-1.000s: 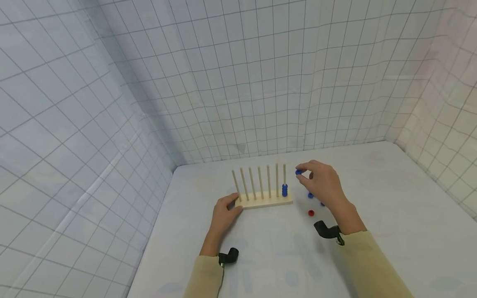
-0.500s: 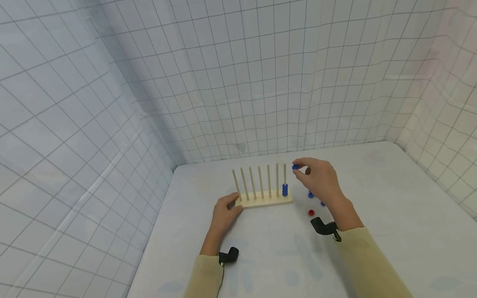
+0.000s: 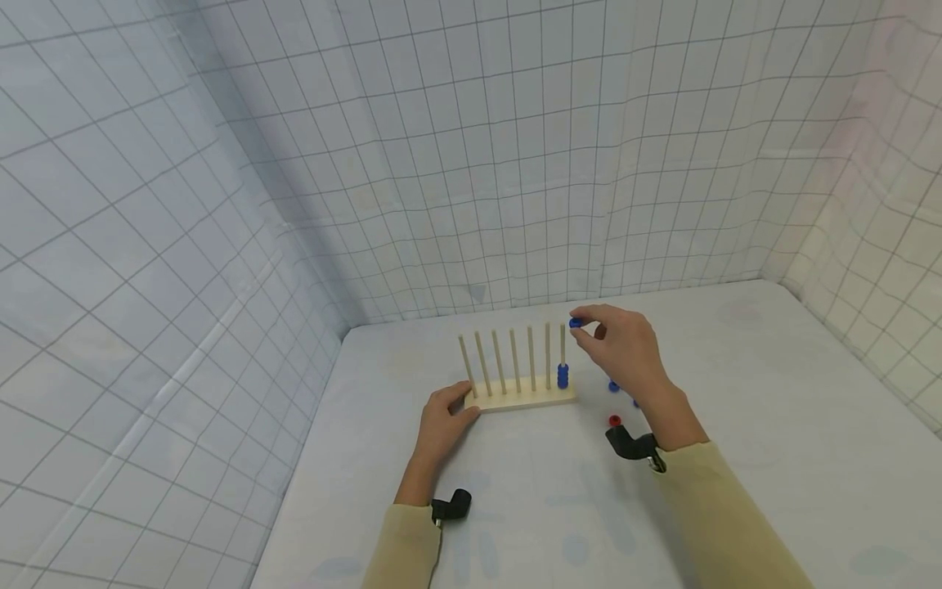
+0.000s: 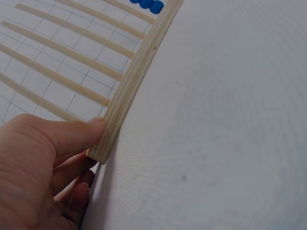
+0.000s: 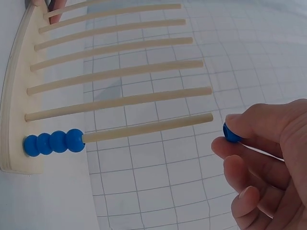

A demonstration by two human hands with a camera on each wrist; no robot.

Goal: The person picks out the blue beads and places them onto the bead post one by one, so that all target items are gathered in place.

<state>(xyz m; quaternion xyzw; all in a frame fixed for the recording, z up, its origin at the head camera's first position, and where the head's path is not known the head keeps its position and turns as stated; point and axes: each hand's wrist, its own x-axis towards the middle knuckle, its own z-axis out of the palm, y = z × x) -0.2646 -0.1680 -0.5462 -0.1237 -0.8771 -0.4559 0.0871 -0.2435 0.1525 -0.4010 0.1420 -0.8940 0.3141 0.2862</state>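
Note:
A pale wooden peg board with several upright pegs stands on the white table. Its rightmost peg carries a stack of several blue beads at the bottom. My left hand grips the board's left end, thumb on the front edge, as the left wrist view shows. Between thumb and index finger, my right hand pinches one blue bead. That bead is just right of the rightmost peg's tip, apart from it. The other pegs bear no beads.
Right of the board, a red bead and blue beads lie on the table, partly behind the right hand and forearm. Grid-patterned cloth walls rise at the back and both sides.
My right hand has moved left and slightly up, bringing the pinched blue bead closer to the rightmost peg's tip. The left hand and board stay in place.

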